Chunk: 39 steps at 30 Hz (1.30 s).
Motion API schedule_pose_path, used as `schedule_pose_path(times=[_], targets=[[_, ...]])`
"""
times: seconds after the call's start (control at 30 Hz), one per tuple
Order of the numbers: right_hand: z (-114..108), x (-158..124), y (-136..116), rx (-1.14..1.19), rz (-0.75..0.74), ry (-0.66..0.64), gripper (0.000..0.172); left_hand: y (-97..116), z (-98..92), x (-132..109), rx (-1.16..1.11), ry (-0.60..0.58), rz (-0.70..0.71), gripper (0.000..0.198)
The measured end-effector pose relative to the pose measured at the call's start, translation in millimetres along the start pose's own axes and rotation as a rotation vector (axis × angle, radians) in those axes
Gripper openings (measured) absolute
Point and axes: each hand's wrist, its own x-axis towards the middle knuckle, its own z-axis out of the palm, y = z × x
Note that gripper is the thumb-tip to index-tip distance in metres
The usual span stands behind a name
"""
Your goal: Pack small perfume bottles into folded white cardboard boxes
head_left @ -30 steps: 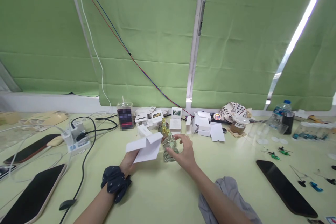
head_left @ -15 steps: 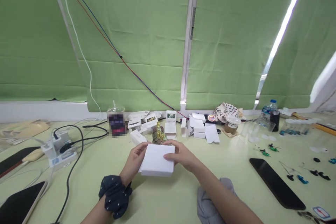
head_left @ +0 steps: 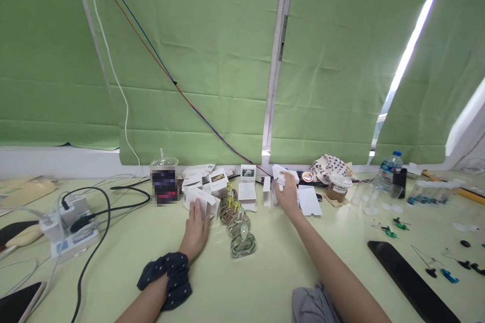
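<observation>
My left hand (head_left: 195, 229) lies on the table's left-middle with its fingers stretched out and held flat, the tips touching an opened white carton (head_left: 206, 204) at the edge of a pile. My right hand (head_left: 287, 194) reaches to the back and grips a white box (head_left: 282, 173) among other white boxes; part of the box is hidden behind the fingers. Between the hands a row of small glass bottles (head_left: 242, 246) with yellow and pale green stoppers runs away from me. Behind them stands an opened white carton with a picture on its flap (head_left: 247, 189).
A flat white card (head_left: 309, 201) and a food tub (head_left: 337, 187) lie right of the boxes. A drink cup (head_left: 164, 181) and a power strip (head_left: 74, 234) with cables stand left. A black phone (head_left: 411, 280), small green and blue parts, and a water bottle (head_left: 392, 164) are at right.
Both hands held a white box in front of me; now they are apart. My right hand has moved back and right to the boxes, my left to the carton pile. The bottle row is uncovered.
</observation>
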Motion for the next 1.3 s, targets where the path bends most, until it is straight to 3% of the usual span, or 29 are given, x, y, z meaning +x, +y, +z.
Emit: schedule_pose_path(times=[0.07,0.13,0.2,0.3,0.4,0.5,0.6,0.67,0.77,0.9,1.03,1.1,1.2,1.3], targets=[[22,-22,1,0.053,-0.107,-0.282,0.039,-5,6.0,12,0.054,-0.021,-0.033,0.064],[42,-42,0,-0.008,-0.220,-0.478,0.041,-8,9.8,24,0.108,-0.036,-0.058,0.062],[59,-56,-2,-0.150,-0.264,-0.515,0.038,-9,13.0,34,0.146,-0.027,-0.074,0.062],[79,-57,-4,-0.332,-0.280,-0.457,0.033,-12,17.6,47,0.161,0.028,-0.074,0.063],[95,-30,-12,-0.336,-0.285,-0.350,0.040,-14,19.1,57,0.141,0.090,-0.068,0.064],[110,16,-23,-0.346,-0.242,-0.286,0.051,-13,14.6,59,0.138,0.176,-0.058,0.061],[123,60,-30,-0.509,-0.164,-0.450,0.068,-12,6.8,54,0.144,0.259,-0.042,0.053],[130,77,-28,-0.524,-0.147,-0.511,0.063,-10,2.7,51,0.132,0.281,-0.039,0.048],[134,84,-22,-0.508,-0.152,-0.570,0.040,-7,0.1,47,0.095,0.294,-0.024,0.044],[111,80,-19,-0.471,-0.184,-0.528,0.030,-5,-2.6,47,0.067,0.393,0.040,0.041],[53,68,-28,-0.406,-0.217,-0.359,0.028,13,-12.3,44,-0.006,0.446,0.171,0.039],[19,53,-37,-0.141,-0.290,-0.180,0.022,34,-20.4,41,-0.106,0.421,0.250,0.040],[-22,17,-56,0.159,-0.290,-0.101,0.021,77,-35.3,31,-0.378,0.335,0.338,0.055],[-39,-25,-78,0.494,-0.166,-0.173,0.032,116,-48.7,14,-0.731,0.052,0.262,0.074]])
